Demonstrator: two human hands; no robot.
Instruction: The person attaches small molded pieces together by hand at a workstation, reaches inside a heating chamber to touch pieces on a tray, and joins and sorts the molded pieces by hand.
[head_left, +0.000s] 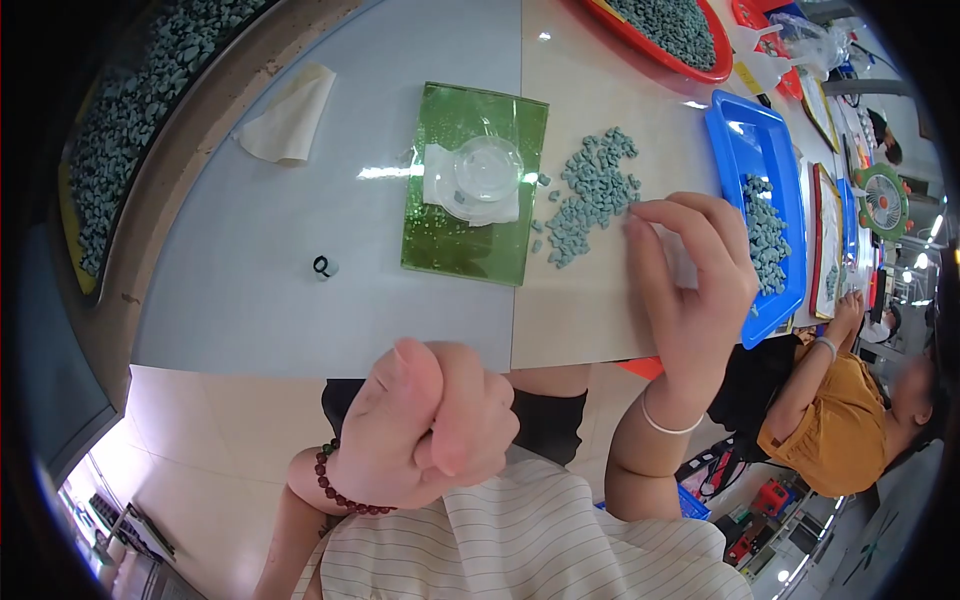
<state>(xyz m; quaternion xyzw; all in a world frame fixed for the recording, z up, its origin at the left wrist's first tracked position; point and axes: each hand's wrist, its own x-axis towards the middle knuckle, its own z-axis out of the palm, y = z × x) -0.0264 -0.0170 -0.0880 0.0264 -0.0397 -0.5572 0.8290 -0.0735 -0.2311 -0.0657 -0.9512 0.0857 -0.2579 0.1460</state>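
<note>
My left hand [425,425], with a dark red bead bracelet at the wrist, is closed in a loose fist over the table's near edge; what it holds, if anything, is hidden. My right hand [695,280] has thumb and forefinger pinched together at the right side of a loose pile of blue-green stones [590,195]. Whatever lies between those fingertips is too small to make out. Left of the pile lies a green rectangular block [465,255], bearing a round clear dish [488,168] on white paper.
A blue tray [720,125] with stones stands to the right, a red tray [722,65] of stones at the top. On the left are a cloth scrap [290,115], a small ring-like item [322,265] and a large stone-filled bin [150,120]. A person in orange [835,430] sits at right.
</note>
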